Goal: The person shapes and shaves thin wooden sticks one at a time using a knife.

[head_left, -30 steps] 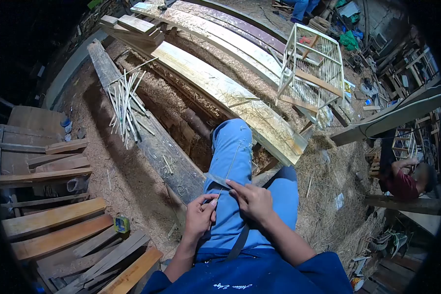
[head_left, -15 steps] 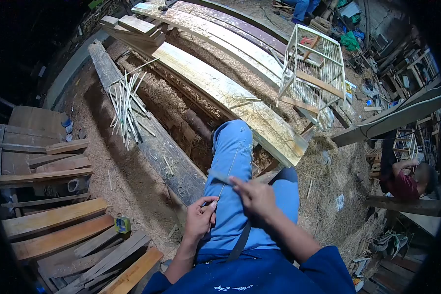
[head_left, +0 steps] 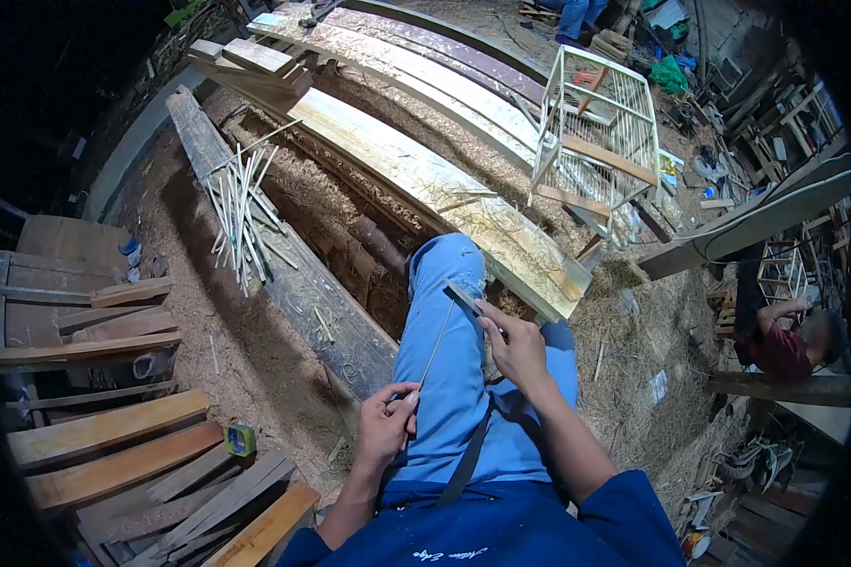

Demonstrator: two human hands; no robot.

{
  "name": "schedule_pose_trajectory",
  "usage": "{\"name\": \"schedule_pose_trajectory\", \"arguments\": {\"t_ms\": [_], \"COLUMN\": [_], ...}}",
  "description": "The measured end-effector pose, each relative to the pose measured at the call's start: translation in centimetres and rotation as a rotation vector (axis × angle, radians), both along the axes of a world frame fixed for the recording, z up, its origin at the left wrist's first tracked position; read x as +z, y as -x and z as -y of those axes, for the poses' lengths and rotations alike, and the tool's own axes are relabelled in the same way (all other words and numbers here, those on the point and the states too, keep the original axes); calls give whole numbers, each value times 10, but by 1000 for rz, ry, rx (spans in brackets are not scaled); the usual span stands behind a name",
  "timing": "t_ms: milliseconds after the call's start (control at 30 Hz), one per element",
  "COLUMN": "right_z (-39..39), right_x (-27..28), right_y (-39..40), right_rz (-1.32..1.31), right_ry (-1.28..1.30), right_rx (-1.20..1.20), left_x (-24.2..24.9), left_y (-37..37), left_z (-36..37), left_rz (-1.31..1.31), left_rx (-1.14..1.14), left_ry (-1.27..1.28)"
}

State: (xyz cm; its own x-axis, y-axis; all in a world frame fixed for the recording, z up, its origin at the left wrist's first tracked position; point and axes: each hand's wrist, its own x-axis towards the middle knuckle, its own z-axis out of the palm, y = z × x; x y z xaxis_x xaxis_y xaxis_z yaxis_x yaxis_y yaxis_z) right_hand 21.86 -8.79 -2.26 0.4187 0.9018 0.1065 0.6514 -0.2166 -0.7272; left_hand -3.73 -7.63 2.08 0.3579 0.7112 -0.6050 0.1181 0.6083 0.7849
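Note:
Over my thigh, my left hand pinches the near end of a thin stick, which points away from me along the blue trouser leg. My right hand is closed round a knife. Its flat blade lies across the far end of the stick, close to my knee. Most of the handle is hidden in my fingers. Ahead to the left, a loose bundle of thin sticks rests on a weathered plank.
A shavings-covered board runs past my knee. Beyond it stands a slatted cage-like frame. Cut wood pieces and a tape measure lie to the left. A person sits at the right; another person's legs show at the top.
My right hand has moved forward with the knife, taking the blade from mid-thigh to near the knee, at the stick's far end. My left hand has hardly moved.

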Motion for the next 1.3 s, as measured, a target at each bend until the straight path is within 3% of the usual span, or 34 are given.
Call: {"name": "schedule_pose_trajectory", "arguments": {"t_ms": [67,167,433,533,900,1300], "right_z": [5,10,25,38,15,44], "right_x": [-14,11,24,36,1,30], "right_y": [3,8,31,47,15,44], "right_rz": [-121,-223,-243,-350,-243,-207], "right_ry": [-183,-46,-158,-29,-85,-23], "right_rx": [42,62,175,251,67,278], "left_x": [1,3,7,6,11,0], "left_y": [-1,-2,-9,-11,-10,-8], "left_z": [0,0,-3,-5,-4,-5], "left_rz": [-12,-31,-75,-64,-60,-42], "left_rx": [11,19,13,8,-22,-23], "left_ry": [10,22,-13,-12,-27,-1]}}
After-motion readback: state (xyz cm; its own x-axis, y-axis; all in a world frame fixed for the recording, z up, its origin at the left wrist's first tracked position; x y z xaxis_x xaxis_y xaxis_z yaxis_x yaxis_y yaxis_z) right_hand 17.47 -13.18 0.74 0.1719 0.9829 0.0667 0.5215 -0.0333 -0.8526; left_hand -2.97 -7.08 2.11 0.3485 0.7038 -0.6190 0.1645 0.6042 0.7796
